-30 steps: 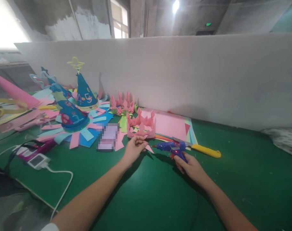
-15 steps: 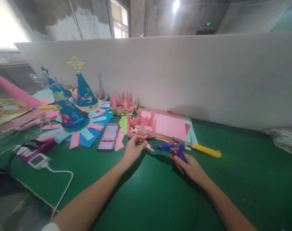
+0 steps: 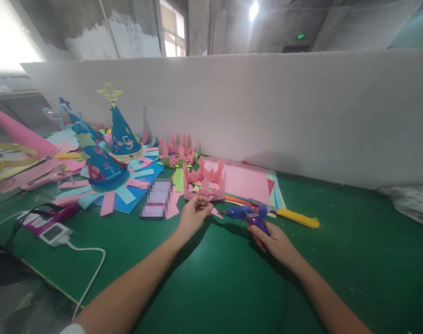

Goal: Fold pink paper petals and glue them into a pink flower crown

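Wrapped round the handle of a blue hot glue gun is my right hand; a small red light glows on the gun. Its nozzle points left, at the tip of a small pink paper piece. My left hand pinches that piece between thumb and fingers, which hide part of it. Just behind my left hand a pink paper crown stands upright on the green table. A second pink crown with green leaves at its base stands farther back.
A yellow-handled cutter knife lies beyond the glue gun, by pink paper sheets. Left are a phone, blue cone hats and a power bank with a white cable. A white panel stands behind.
Hardly anything differs. Both hands keep their places, with the glue gun's nozzle still at the pink paper piece; the view has shifted very slightly.
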Tool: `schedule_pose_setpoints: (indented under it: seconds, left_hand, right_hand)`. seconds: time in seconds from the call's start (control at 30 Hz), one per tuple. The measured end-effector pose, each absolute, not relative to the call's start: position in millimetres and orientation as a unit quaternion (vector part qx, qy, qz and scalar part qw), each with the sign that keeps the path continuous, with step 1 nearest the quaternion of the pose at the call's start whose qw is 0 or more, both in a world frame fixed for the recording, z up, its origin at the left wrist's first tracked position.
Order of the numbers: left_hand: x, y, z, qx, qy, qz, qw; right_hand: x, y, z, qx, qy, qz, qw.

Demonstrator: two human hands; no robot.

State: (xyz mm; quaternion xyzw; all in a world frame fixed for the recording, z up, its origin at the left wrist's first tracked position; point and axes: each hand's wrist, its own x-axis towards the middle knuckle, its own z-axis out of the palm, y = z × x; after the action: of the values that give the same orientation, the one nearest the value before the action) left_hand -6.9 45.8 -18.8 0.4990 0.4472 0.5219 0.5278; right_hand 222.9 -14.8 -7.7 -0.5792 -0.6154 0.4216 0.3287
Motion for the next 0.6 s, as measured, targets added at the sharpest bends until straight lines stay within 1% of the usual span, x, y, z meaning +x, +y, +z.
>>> schedule_pose_setpoints:
  seconds: [0.6]
  left_hand:
    - [-8.6, 46.9, -10.8, 0.475, 0.449, 0.539, 0.532]
  right_hand:
    - [223.3, -15.1, -8.0, -0.58, -0.614, 0.422, 0.329]
